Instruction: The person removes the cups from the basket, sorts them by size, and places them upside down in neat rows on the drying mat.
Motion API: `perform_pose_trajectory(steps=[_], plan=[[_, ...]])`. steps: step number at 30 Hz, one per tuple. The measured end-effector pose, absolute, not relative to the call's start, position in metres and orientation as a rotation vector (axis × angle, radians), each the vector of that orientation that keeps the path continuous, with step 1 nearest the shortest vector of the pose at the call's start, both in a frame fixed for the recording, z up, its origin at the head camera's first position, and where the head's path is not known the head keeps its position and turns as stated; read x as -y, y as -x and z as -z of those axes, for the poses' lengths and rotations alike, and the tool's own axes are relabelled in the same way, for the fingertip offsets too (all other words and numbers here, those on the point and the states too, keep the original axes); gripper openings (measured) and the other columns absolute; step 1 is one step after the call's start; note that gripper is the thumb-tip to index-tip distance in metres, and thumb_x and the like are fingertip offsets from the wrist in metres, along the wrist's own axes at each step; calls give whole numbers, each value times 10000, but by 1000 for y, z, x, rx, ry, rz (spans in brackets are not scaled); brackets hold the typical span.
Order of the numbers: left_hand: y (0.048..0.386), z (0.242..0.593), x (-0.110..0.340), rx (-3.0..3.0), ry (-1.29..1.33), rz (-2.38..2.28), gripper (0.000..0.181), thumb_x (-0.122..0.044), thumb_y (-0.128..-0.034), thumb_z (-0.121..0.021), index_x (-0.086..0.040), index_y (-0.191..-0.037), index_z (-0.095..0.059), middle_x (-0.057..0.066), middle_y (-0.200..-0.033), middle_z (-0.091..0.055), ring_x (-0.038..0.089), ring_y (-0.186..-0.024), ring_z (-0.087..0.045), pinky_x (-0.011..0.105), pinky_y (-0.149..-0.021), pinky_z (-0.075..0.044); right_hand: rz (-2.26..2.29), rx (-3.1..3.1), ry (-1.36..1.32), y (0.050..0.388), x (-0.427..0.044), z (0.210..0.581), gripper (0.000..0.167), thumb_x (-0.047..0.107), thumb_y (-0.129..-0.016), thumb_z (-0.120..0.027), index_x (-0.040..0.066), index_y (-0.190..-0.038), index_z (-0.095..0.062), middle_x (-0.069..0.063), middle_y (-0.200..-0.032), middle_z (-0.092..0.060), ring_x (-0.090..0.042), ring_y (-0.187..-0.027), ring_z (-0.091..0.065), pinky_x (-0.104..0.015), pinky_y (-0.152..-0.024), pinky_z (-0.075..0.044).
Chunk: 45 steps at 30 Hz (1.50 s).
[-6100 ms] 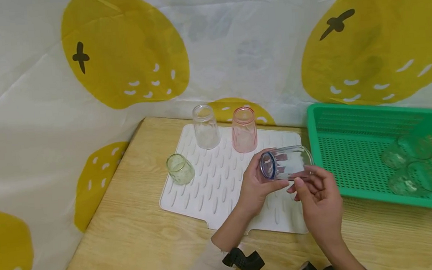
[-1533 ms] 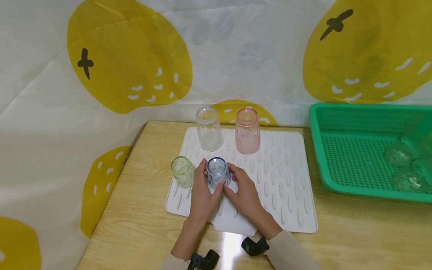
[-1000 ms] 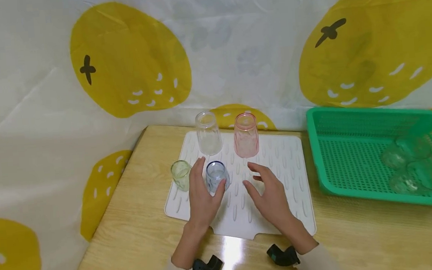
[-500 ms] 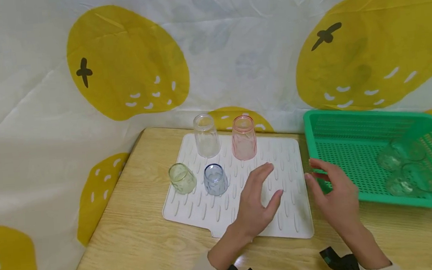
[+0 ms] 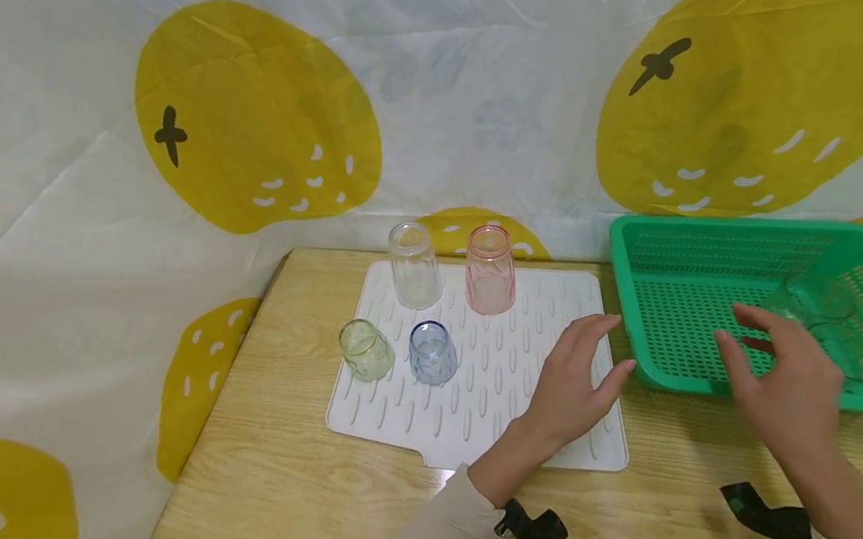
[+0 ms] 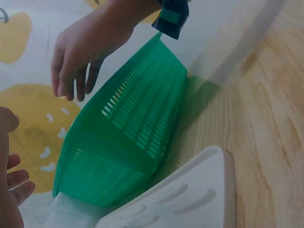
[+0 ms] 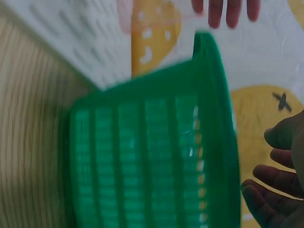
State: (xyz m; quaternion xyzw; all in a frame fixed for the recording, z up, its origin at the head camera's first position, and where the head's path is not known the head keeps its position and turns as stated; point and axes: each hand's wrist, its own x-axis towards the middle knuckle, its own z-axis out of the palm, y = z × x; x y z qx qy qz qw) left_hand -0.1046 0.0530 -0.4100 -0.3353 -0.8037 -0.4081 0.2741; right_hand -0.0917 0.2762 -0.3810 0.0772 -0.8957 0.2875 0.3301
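My left hand [image 5: 577, 386] holds nothing; its fingers reach toward the near left corner of the green basket [image 5: 625, 310], over the white drying mat's right side. Above the basket's front rim is my right hand [image 5: 791, 382], thumb and fingers spread, with nothing between them. Inside the basket lie two clear glasses [image 5: 827, 296], partly hidden behind the right hand. On the drying mat [image 5: 486, 399] stand four glasses, narrower end up: a tall clear glass [image 5: 415, 272], a tall pink glass [image 5: 490, 278], a short green glass [image 5: 368, 355] and a blue glass [image 5: 434, 359].
Beneath everything is a wooden table [image 5: 266, 481]. A white cloth [image 5: 488, 115] with yellow fruit prints hangs along the back and left edges. The basket's raised walls stand just right of the mat.
The blue glass, earlier held on its side in both hands, now stands on the mat beside the green one. Both hands have let go of it and moved right to the basket.
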Motion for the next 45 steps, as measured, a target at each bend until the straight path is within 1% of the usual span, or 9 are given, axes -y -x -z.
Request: perform_pose_trajectory(steps=[3,6,9,12,17,24,30,38,45], plan=[[108,406,-63,2198,936,1106,515,-163,-898,-672,7,-1336,-461,121,-1281,-509,140,-1245,-459,166,-1048,-300,-613,2355,-175,101,-300,386,315,95,-892,-668,-47,-1172,-635,-277,-1041,-633,-72,-864,-628,-132,-546,-268],[110,401,-73,2235,974,1094,525,-199,-906,-667,-10,-1350,-460,105,-1298,-505,119,-1256,-444,139,-1042,-277,-506,2366,-133,110,-322,392,290,95,-910,-648,-90,-1133,-634,-323,-1002,-614,-465,-796,-569,-256,-500,-336],[112,396,-82,2262,1009,1039,529,-228,-913,-659,-19,-1358,-463,86,-1304,-508,98,-1266,-429,114,-1038,-249,-478,2432,-21,112,-339,395,319,110,-946,-602,-102,-1184,-595,-357,-1060,-577,-516,-884,-531,-494,-588,-441],[115,394,-88,2271,1030,1007,527,-236,-912,-660,-16,-1353,-471,86,-1302,-513,105,-1262,-434,100,-1036,-234,-526,2541,83,113,-348,395,374,107,-973,-555,-133,-1257,-519,-393,-1150,-516,-551,-990,-474,-653,-777,-380],[120,388,-98,2329,1067,1039,520,-242,-929,-638,-27,-1367,-459,79,-1326,-505,96,-1278,-415,91,-1036,-219,-694,2658,207,121,-366,404,445,142,-985,-543,-167,-1294,-459,-421,-1200,-475,-567,-1058,-438,-646,-794,-377],[125,370,-117,2545,1113,961,523,-329,-972,-555,-119,-1429,-408,0,-1378,-473,16,-1295,-357,44,-1001,-198,-690,2751,212,152,-434,470,491,192,-987,-552,-145,-1325,-437,-384,-1105,-483,-418,-861,-466,-488,-687,-420],[127,362,-134,2744,1095,962,547,-404,-984,-497,-210,-1474,-349,-102,-1440,-384,-48,-1315,-278,45,-993,-214,-649,2913,265,162,-448,476,555,188,-965,-593,-134,-1365,-382,-434,-1109,-453,-513,-818,-504,-514,-602,-445],[133,363,-150,2861,1047,949,547,-429,-978,-493,-256,-1475,-342,-151,-1421,-370,-72,-1273,-314,49,-959,-271,-665,2849,273,145,-414,435,272,-21,-955,-510,-156,-1191,-498,-375,-884,-548,-226,-472,-474,-347,-388,-366],[138,372,-157,2906,986,1040,524,-418,-978,-503,-251,-1457,-373,-162,-1373,-409,-83,-1198,-383,54,-910,-323,-724,2711,315,150,-445,460,259,58,-1001,-456,37,-1200,-621,-207,-993,-587,-87,-570,-429,-274,-407,-315]])
